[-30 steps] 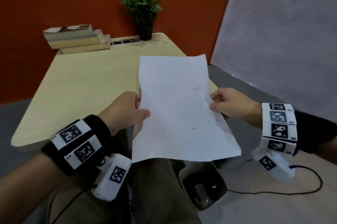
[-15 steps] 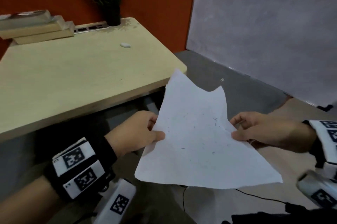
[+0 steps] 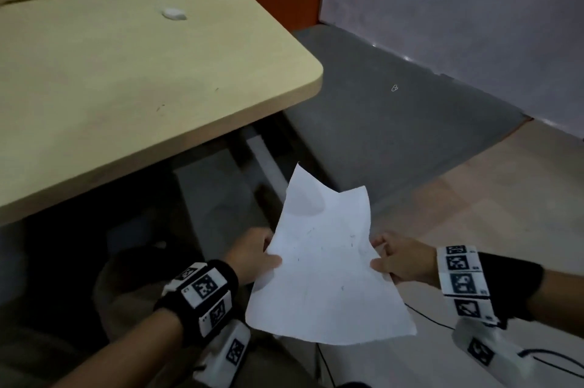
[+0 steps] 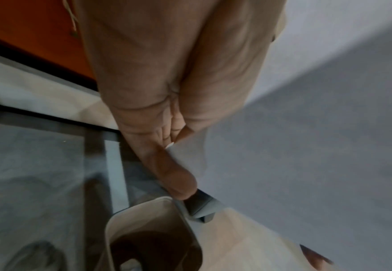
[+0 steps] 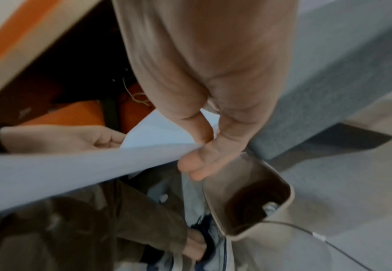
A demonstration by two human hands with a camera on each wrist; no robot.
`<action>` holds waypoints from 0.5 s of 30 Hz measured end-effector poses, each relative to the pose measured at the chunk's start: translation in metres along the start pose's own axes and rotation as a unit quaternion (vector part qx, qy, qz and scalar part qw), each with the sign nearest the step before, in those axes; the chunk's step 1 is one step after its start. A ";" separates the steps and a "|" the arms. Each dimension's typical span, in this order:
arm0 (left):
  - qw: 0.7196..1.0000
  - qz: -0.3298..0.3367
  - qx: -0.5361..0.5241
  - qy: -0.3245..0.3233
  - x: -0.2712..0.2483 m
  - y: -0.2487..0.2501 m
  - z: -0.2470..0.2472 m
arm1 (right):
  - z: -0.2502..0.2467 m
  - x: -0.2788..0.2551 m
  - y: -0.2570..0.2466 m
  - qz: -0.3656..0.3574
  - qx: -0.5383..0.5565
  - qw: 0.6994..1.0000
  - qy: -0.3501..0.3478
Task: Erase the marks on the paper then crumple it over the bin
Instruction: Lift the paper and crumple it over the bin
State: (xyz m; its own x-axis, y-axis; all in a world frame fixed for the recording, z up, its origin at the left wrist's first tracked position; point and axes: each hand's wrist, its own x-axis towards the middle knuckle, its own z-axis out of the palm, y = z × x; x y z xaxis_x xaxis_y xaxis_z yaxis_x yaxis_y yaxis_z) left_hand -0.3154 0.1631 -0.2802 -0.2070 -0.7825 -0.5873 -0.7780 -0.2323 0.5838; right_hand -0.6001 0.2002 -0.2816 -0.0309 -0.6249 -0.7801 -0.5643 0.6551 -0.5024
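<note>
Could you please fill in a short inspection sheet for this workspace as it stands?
Surface: table pale wood, corner rounded.
Job's things: paper held flat in the air, uncrumpled, faint marks showing; bin open on the floor below the hands; eraser lies on the table.
Clutter: books, blurred, at the table's far edge.
Grippers: left hand pinches the paper's left edge; right hand pinches its right edge.
Cables: black cable across the floor.
Surroundings: orange wall, grey partition.

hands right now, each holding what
Left hand: pinching the paper's left edge.
Right hand: pinching the paper's right edge.
</note>
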 end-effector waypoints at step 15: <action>0.967 -0.137 0.161 -0.145 0.090 -0.054 0.037 | 0.103 0.094 0.080 0.115 -0.014 0.992 -0.041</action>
State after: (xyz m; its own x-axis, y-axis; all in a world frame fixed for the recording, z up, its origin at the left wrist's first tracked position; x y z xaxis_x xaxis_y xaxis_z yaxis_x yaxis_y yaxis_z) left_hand -0.3144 0.1264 -0.3856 -0.0882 -0.5106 -0.8553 -0.9618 -0.1798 0.2065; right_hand -0.5639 0.2377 -0.4336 -0.0958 -0.4223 -0.9014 -0.5727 0.7641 -0.2971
